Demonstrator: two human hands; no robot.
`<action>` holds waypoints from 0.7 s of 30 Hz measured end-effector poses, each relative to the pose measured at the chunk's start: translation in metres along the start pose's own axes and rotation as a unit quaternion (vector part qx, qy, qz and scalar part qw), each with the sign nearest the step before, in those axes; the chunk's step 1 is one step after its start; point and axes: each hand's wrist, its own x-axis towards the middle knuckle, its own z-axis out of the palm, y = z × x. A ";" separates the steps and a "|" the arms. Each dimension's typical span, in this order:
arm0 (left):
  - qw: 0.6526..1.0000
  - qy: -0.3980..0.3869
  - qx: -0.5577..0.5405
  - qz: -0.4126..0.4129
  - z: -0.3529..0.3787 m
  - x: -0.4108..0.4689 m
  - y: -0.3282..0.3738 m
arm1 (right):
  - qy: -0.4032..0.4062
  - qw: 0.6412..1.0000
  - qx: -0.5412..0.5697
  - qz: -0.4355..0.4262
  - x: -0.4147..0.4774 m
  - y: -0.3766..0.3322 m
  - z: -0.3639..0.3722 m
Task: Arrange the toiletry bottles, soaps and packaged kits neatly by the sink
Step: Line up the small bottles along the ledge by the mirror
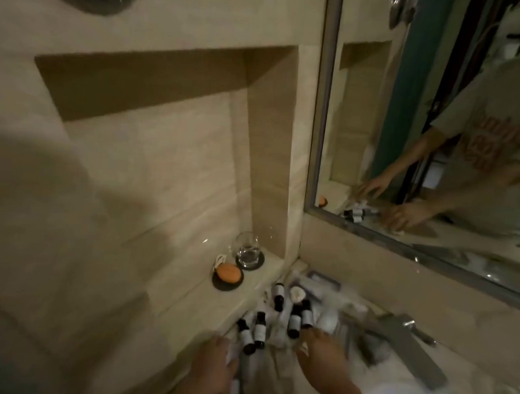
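Left hand (213, 368) fingers spread, relaxed, beside toppled bottles (260, 329); right hand (322, 359) fingers blurred, grip cannot tell.

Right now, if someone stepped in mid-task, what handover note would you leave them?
Left hand and right hand both reach into the pile; blur hides any grip.
Dark-capped bottles lie scattered on the counter among white packets, beside the tap.
Orange soap sits on its dish on the niche ledge.
Nothing lined up yet; all sorting remains.
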 end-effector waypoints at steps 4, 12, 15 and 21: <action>1.000 0.017 -0.010 -0.003 0.001 0.029 -0.003 | -0.011 0.998 0.021 0.053 0.028 -0.001 0.011; 0.991 -0.013 -0.110 -0.076 0.018 0.086 0.008 | -0.013 0.990 -0.005 0.140 0.082 -0.005 0.026; 0.989 -0.035 -0.099 -0.105 0.019 0.098 0.016 | -0.010 0.986 0.001 0.169 0.097 0.001 0.025; 0.982 -0.042 -0.126 -0.137 0.014 0.110 0.032 | -0.074 0.969 0.086 0.220 0.124 0.010 0.022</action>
